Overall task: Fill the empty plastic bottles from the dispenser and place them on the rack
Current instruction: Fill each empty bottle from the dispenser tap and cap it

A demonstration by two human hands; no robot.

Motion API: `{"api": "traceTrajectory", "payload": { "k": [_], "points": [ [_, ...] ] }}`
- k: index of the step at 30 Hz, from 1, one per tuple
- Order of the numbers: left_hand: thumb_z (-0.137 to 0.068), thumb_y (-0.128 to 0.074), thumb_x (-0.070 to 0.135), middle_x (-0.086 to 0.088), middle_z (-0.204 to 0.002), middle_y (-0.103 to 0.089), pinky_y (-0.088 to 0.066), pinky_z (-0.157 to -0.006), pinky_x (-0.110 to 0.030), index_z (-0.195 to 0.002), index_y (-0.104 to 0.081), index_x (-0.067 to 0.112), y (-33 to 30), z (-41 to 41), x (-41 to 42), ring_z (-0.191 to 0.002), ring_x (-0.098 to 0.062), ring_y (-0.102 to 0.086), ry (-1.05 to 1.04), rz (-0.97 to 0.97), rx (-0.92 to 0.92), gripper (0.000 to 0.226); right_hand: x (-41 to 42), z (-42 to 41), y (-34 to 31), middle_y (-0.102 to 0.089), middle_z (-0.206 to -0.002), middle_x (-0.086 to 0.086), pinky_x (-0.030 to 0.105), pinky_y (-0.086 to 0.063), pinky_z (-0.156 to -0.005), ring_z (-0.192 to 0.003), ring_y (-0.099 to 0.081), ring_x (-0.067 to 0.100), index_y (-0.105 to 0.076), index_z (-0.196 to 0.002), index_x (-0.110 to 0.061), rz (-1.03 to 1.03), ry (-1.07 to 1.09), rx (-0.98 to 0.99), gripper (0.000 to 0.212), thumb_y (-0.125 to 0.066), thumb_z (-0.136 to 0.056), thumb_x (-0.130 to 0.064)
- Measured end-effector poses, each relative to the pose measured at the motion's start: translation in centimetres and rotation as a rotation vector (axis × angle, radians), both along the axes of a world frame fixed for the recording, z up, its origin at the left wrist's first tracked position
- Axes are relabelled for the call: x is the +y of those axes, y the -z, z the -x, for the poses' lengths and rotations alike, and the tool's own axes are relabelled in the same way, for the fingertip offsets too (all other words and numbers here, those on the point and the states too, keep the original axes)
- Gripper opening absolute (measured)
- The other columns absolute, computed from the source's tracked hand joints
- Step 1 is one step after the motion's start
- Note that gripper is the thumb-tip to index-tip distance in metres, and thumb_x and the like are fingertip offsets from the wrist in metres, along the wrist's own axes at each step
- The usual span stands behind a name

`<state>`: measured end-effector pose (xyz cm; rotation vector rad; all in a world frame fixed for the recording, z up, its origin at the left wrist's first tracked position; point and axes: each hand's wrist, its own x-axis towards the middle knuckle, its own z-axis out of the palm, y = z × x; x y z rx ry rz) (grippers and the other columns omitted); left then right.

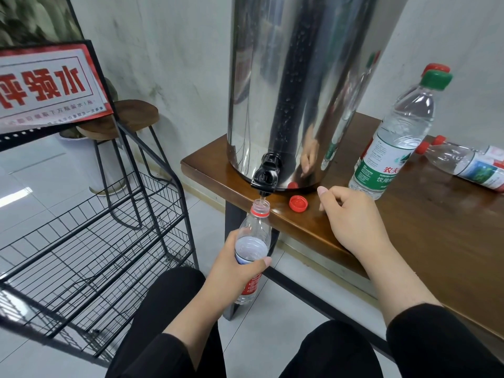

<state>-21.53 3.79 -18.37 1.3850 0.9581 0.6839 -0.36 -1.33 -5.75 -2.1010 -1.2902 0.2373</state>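
Head view looks down at a stainless-steel dispenser (300, 88) standing at the near left corner of a wooden table (425, 230), its black tap (266, 177) overhanging the table edge so a bottle can sit beneath it without touching the top. The left hand (231, 268) grips a red-labelled plastic bottle (252, 249) around its middle, fingers behind and thumb across the front, holding it upright with its open neck directly under the spout, at 6 o'clock from the tap. A thin stream seems to run into the neck, and the bottle looks partly filled, though the exact level is hard to read. Holding at mid-body probably keeps the neck steady and the hand out of the water.

The right hand (351, 216) rests on the table edge at 3 o'clock from the tap, fingers loosely curled and holding nothing. It lies just beside the loose red cap (298, 203), which sits on the table at 4 o'clock from the tap, likely parked there for screwing back on once filling ends.

At 2 o'clock from the right hand stands a green-capped bottle (395, 137), with a red-capped bottle behind it and more red-capped bottles (463, 165) lying on their sides further right. The black wire rack (95, 241) waits at 9 o'clock from the held bottle; no bottles show on the visible shelves. A red and white sign (49, 83) is fixed to its top.
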Motion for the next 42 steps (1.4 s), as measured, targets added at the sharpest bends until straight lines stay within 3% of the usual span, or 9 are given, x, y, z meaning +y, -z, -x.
{"api": "traceTrajectory", "payload": {
  "k": [5, 9, 13, 20, 27, 42],
  "points": [
    [-0.073, -0.083, 0.044, 0.014, -0.116, -0.067, -0.056, -0.095, -0.031, -0.132, -0.049, 0.045, 0.06, 0.01, 0.03, -0.109, -0.010, -0.067, -0.002, -0.007, 0.010, 0.068, -0.05, 0.04, -0.07, -0.062, -0.068, 0.002, 0.030, -0.038, -0.058, -0.068, -0.058, 0.016, -0.064, -0.073, -0.018, 0.000, 0.006, 0.004, 0.045, -0.046, -0.105, -0.043],
    [-0.080, -0.085, 0.037, 0.013, -0.117, -0.067, -0.055, -0.097, -0.032, -0.132, -0.049, 0.045, 0.00, 0.03, -0.05, -0.108, -0.010, -0.067, -0.002, -0.007, 0.014, 0.064, -0.09, 0.09, -0.12, -0.062, -0.067, 0.002, 0.030, -0.039, -0.059, -0.068, -0.058, 0.016, -0.064, -0.073, -0.017, 0.003, 0.001, 0.011, 0.044, -0.047, -0.105, -0.043],
    [-0.071, -0.081, 0.049, 0.013, -0.120, -0.065, -0.055, -0.098, -0.035, -0.133, -0.047, 0.047, -0.01, 0.00, -0.01, -0.112, -0.014, -0.066, 0.003, -0.011, 0.026, 0.071, -0.11, 0.08, -0.12, -0.062, -0.067, 0.003, 0.030, -0.041, -0.060, -0.068, -0.058, 0.016, -0.065, -0.074, -0.017, 0.004, -0.001, 0.011, 0.045, -0.046, -0.105, -0.043],
    [-0.084, -0.084, 0.030, 0.014, -0.114, -0.068, -0.055, -0.089, -0.025, -0.131, -0.050, 0.044, -0.13, 0.05, -0.17, -0.105, -0.008, -0.069, -0.010, 0.008, 0.018, 0.059, 0.00, 0.04, -0.04, -0.062, -0.067, 0.004, 0.034, -0.044, -0.062, -0.068, -0.058, 0.018, -0.065, -0.073, -0.016, -0.001, 0.004, 0.013, 0.046, -0.047, -0.105, -0.043],
    [-0.085, -0.082, 0.029, 0.013, -0.114, -0.069, -0.054, -0.082, -0.021, -0.132, -0.050, 0.043, -0.59, 0.06, -0.37, -0.099, -0.003, -0.069, -0.013, 0.022, 0.012, 0.059, -0.01, 0.01, -0.04, -0.063, -0.068, 0.004, 0.034, -0.047, -0.064, -0.069, -0.060, 0.018, -0.065, -0.074, -0.017, 0.000, 0.004, 0.019, 0.045, -0.047, -0.105, -0.044],
    [-0.085, -0.082, 0.029, 0.010, -0.116, -0.067, -0.054, -0.086, -0.023, -0.133, -0.049, 0.041, -0.74, 0.00, -0.50, -0.106, -0.010, -0.068, -0.013, 0.024, 0.011, 0.060, 0.05, -0.04, 0.02, -0.064, -0.071, 0.001, 0.029, -0.044, -0.062, -0.071, -0.060, 0.015, -0.066, -0.075, -0.019, 0.014, 0.013, 0.008, 0.044, -0.046, -0.105, -0.044]
  ]
}}
